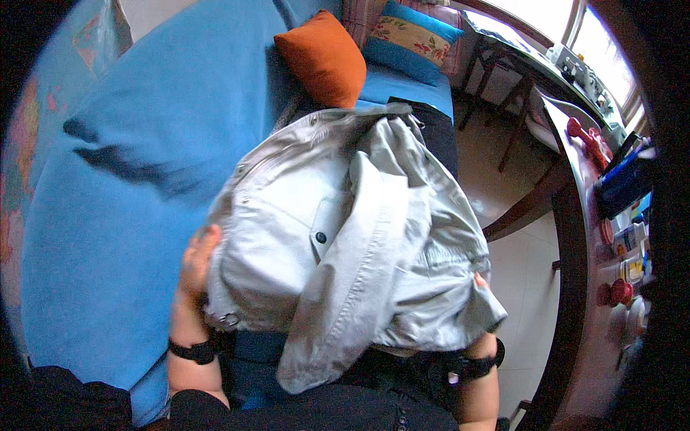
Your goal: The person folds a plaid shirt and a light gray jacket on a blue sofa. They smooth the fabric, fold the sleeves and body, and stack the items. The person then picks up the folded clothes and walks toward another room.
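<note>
A light grey jacket (280,231) with a metal snap and a flap button lies spread across my lap, its fabric creased. One sleeve (356,280) hangs down over its middle towards me. My left hand (198,264), slightly blurred, grips the jacket's left edge. At the lower right edge my right hand (480,280) pinches the fabric; only a fingertip shows, and the cloth covers the rest. Both wrists wear black straps.
A sofa with a blue cover (108,242) spreads to the left. An orange cushion (326,59) and a blue patterned cushion (412,43) sit beyond the jacket. Dark cloth (434,132) lies behind it. A dark-edged table (579,345) on the right carries bottles and small items.
</note>
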`<action>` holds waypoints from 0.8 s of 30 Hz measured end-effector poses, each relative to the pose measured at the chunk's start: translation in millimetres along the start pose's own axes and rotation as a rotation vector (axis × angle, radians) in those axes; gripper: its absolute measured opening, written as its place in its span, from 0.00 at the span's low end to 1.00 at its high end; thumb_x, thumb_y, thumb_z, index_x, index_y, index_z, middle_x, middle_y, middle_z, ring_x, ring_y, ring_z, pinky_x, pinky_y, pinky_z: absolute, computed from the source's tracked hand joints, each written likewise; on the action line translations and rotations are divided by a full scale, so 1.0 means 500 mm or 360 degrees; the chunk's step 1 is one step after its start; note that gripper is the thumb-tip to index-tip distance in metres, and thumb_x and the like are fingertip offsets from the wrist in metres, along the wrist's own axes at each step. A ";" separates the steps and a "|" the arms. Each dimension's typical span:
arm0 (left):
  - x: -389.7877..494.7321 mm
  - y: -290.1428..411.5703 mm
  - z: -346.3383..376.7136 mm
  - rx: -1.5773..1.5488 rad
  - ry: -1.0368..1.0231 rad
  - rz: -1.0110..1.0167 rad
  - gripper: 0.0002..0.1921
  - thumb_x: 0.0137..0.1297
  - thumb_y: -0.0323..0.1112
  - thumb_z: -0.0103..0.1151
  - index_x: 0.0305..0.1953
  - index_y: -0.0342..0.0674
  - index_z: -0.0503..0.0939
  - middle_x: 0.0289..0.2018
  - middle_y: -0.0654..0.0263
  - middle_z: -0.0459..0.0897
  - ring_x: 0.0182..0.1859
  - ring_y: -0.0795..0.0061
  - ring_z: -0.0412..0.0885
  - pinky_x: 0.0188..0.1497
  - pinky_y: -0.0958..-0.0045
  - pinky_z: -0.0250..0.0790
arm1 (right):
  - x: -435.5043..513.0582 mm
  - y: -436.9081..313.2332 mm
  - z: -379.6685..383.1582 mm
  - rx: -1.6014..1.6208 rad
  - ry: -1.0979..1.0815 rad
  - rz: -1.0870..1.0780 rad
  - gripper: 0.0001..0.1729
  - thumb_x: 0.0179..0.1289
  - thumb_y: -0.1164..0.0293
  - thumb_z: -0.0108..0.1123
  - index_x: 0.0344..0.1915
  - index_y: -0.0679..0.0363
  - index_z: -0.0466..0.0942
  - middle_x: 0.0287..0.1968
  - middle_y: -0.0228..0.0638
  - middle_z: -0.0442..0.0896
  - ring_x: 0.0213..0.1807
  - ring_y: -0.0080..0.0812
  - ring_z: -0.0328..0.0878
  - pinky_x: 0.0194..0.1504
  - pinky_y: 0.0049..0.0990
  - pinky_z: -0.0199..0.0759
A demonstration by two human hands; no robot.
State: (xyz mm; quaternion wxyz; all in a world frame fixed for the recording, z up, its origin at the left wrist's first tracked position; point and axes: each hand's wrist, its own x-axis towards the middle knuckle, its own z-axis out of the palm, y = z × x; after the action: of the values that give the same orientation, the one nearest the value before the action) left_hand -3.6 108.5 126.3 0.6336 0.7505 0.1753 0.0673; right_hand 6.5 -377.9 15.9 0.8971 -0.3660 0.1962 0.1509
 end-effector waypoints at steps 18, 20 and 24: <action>0.093 -0.186 0.053 0.1336 -0.0500 0.0273 0.37 0.59 0.44 0.63 0.66 0.34 0.60 0.62 0.47 0.66 0.64 0.57 0.66 0.64 0.64 0.59 | -0.125 -0.024 0.056 -0.2231 -0.0040 -0.0873 0.27 0.54 0.78 0.64 0.56 0.56 0.71 0.51 0.37 0.76 0.43 0.29 0.78 0.42 0.26 0.75; 0.121 -0.197 0.075 0.1303 -0.0483 0.0070 0.41 0.55 0.48 0.64 0.65 0.33 0.60 0.62 0.45 0.65 0.65 0.55 0.64 0.65 0.63 0.59 | -0.131 0.001 0.120 -0.2401 -0.0595 -0.0663 0.36 0.53 0.77 0.66 0.63 0.48 0.66 0.62 0.41 0.69 0.43 0.32 0.79 0.44 0.28 0.77; 0.155 -0.247 0.073 0.1171 -0.0616 -0.0125 0.43 0.49 0.49 0.69 0.63 0.30 0.63 0.55 0.44 0.75 0.57 0.54 0.74 0.59 0.64 0.65 | -0.101 0.097 0.193 -0.2922 -0.1196 -0.0596 0.43 0.49 0.70 0.65 0.67 0.38 0.59 0.69 0.40 0.59 0.51 0.47 0.78 0.47 0.40 0.75</action>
State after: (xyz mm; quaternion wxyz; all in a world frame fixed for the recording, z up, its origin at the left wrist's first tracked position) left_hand 58.4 118.5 -10.4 0.3464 0.9184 0.0937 -0.1664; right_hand -34.4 -281.9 73.7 0.2815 -0.8686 -0.3520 0.2059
